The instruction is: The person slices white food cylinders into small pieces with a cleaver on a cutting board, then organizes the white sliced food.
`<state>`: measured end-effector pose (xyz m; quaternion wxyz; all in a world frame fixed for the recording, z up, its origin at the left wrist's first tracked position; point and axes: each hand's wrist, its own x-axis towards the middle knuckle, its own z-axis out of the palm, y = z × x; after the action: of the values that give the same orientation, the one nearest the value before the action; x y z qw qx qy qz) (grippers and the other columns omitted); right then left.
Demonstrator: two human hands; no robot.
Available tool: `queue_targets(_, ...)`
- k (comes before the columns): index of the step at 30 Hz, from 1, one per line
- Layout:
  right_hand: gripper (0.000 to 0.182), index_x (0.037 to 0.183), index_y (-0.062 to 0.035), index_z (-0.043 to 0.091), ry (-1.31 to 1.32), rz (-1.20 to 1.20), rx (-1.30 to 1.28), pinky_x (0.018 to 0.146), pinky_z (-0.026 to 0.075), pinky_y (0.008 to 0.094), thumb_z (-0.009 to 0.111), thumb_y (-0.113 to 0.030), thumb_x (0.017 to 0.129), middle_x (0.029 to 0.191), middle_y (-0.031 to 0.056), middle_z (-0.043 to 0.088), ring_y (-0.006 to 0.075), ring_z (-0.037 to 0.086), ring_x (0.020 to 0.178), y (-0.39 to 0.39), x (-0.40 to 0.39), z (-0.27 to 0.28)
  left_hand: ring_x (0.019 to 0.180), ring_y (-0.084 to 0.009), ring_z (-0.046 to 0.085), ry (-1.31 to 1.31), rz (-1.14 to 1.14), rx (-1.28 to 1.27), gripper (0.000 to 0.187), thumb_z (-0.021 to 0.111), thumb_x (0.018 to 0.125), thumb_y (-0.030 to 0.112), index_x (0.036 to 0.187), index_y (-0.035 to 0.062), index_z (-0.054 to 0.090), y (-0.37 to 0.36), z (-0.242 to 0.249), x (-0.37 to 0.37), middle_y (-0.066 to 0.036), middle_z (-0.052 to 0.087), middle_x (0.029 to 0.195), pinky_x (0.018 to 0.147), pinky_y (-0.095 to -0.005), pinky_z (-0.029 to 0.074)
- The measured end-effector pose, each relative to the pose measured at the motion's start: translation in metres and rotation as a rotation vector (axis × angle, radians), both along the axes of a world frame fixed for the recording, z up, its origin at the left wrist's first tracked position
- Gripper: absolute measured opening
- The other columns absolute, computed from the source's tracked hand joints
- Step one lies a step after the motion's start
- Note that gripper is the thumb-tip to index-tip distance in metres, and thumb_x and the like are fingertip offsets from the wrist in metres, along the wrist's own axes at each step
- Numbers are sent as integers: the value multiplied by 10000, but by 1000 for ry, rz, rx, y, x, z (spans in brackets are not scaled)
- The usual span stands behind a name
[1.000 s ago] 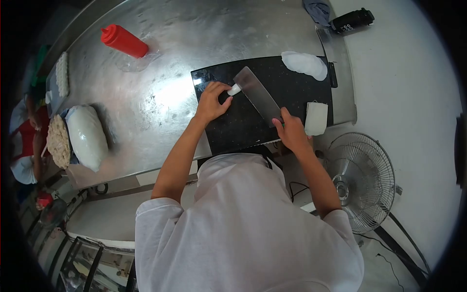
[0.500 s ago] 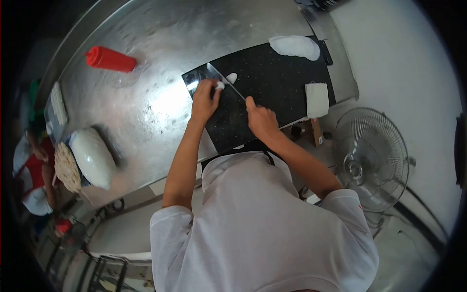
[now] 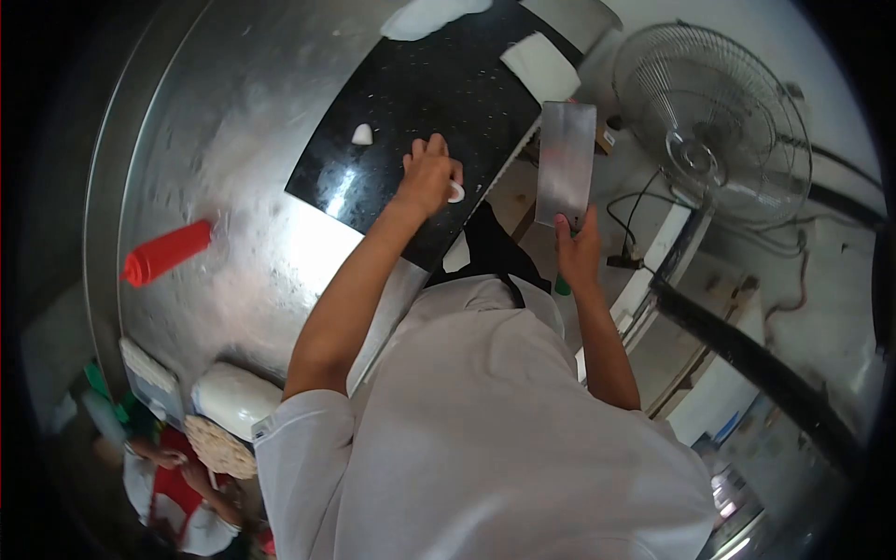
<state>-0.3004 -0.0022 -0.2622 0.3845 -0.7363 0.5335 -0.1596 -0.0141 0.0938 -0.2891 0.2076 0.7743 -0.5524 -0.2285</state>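
My left hand [image 3: 431, 177] is above the black board [image 3: 467, 89], its fingers curled and closed round a small white piece [image 3: 455, 192] that looks like dough. Most of that piece is hidden; its pale edge shows beside the hand. Another small white lump [image 3: 362, 134] lies on the board, to the left of my left hand. In my right hand [image 3: 579, 250] is a cleaver [image 3: 567, 154] with a broad rectangular blade. The blade points away from my body, off the board's right edge, and touches nothing on the board.
A folded white cloth [image 3: 541, 67] lies at the board's right corner, with a larger white mass [image 3: 434, 14] at its far edge. On the steel table [image 3: 215, 112] lies a red squeeze bottle [image 3: 168, 252]. A fan [image 3: 700, 140] stands right; another person [image 3: 182, 485] is lower left.
The cleaver has come off the board and swung right, blade now upright and flat to view. My left hand has moved right across the board with a white piece. The view has turned.
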Motion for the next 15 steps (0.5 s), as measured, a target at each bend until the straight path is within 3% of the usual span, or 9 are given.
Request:
queue_targets(3,340,1126,16,517,-31,-132,78,671,512,435,692,-241,987,856,204,681,344,691,745,10,-13,2,1107,-392,559,-22,-5,126,431,901,637,39,1007,94,686,-25,9,5,-128,576,1111,920,-472,496)
queue_targets(5,324,1123,16,529,-133,-157,38,670,517,419,694,-223,981,843,189,681,321,686,720,11,-17,-18,1211,-365,525,-27,-86,321,472,908,641,98,1060,106,691,-43,16,13,-127,565,1226,954,-487,491)
queue_targets(6,297,1122,-2,532,-151,-151,63,595,478,369,691,-215,990,793,127,645,240,626,649,11,-14,-14,1263,-351,508,-25,-122,425,495,911,643,128,1086,112,693,-47,17,15,-127,559,1284,972,-494,489)
queue_targets(8,245,1119,-39,537,-194,-119,104,445,401,270,683,-200,1008,692,4,572,79,507,507,-4,0,-5,1271,-345,501,422,-175,481,534,885,684,216,1164,126,668,-61,-17,42,-125,558,1289,1012,-508,458)
queue_targets(9,239,1114,-34,549,-207,-113,86,446,402,270,675,-211,1014,699,5,575,79,505,506,-16,4,-10,1275,-342,497,652,-195,506,558,872,705,260,1203,134,656,-67,-29,50,-124,558,1292,1033,-516,442)
queue_targets(12,248,1099,-20,578,-294,-105,145,450,404,270,646,-250,1034,722,13,579,82,496,504,-54,19,-12,1318,-342,473,280,318,63,573,794,776,384,1268,143,625,-85,11,-10,-119,547,1348,1113,-541,356)
queue_targets(13,263,1095,-15,583,-367,-116,234,452,404,270,633,-268,1042,733,17,578,84,493,503,-71,33,7,1384,-353,424,203,400,-107,661,753,801,451,1354,132,582,-85,5,-32,-138,514,1415,1179,-561,253)
queue_targets(15,329,1064,-3,588,-487,-117,330,454,413,273,584,-331,1070,768,35,565,96,488,494,-103,52,15,1505,-362,304,-121,231,-117,824,748,789,565,1439,116,515,-70,-16,-49,-168,386,1581,1222,-583,169)
